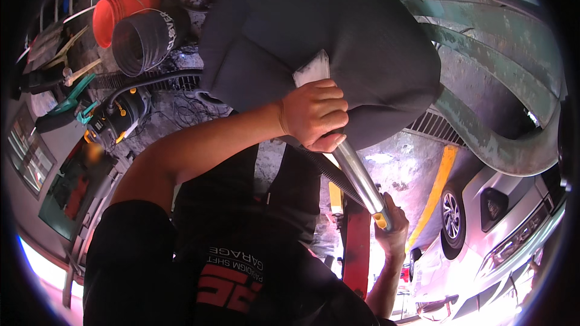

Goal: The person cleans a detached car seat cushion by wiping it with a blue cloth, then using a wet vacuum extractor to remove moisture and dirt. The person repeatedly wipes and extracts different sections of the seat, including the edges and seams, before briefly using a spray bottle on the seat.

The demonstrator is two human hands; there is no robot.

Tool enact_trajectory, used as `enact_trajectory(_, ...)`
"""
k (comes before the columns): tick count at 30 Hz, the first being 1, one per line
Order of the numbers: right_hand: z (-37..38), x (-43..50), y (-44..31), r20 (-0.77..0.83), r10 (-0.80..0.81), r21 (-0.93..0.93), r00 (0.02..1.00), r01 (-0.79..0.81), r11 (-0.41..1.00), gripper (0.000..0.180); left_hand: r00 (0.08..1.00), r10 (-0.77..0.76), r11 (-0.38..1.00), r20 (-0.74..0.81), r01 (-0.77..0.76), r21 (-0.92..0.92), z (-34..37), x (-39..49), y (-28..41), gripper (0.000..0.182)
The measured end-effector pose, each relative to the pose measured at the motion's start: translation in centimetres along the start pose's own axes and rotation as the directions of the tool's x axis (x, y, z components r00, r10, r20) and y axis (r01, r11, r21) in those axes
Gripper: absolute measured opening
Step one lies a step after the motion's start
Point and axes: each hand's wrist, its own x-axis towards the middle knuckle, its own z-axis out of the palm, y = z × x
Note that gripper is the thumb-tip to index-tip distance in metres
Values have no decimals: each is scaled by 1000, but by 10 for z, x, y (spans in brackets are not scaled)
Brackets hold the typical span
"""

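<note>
My left hand point(317, 115) is closed around the upper end of a shiny metal vacuum tube point(360, 174), near its flat pale nozzle point(316, 69). The nozzle's wide end lies against a large dark grey fabric-covered piece point(326, 13), which looks like a seat cushion. At the tube's other end, my right hand point(394, 222) grips the grey-and-yellow handle point(380, 219); its fingers are partly hidden. A black corrugated hose point(335, 174) runs behind the tube.
A black-and-yellow vacuum cleaner point(120, 115) stands on the floor at left, by tangled cables point(181, 108). Beyond are a red bucket point(104, 18) and a dark bucket point(136, 45). Worn green slats point(489, 45) curve along the right, above a silver car point(471, 235). A red beam point(355, 253) stands near my right arm.
</note>
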Motion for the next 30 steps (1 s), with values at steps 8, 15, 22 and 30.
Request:
enact_trajectory(8,-3,-31,22,5,78,30,997,-78,996,64,999,25,998,-35,-27,-59,41,9,10,27)
enact_trajectory(15,1,-44,32,-45,130,47,991,-128,991,64,1000,13,998,8,-12,-68,56,13,18,28)
enact_trajectory(22,-2,-63,41,-47,156,74,987,-152,986,58,1000,22,996,20,-20,-88,74,17,25,27)
enact_trajectory(30,1,-84,37,-69,203,72,977,-198,978,49,1000,30,989,-9,-31,-142,92,19,35,26)
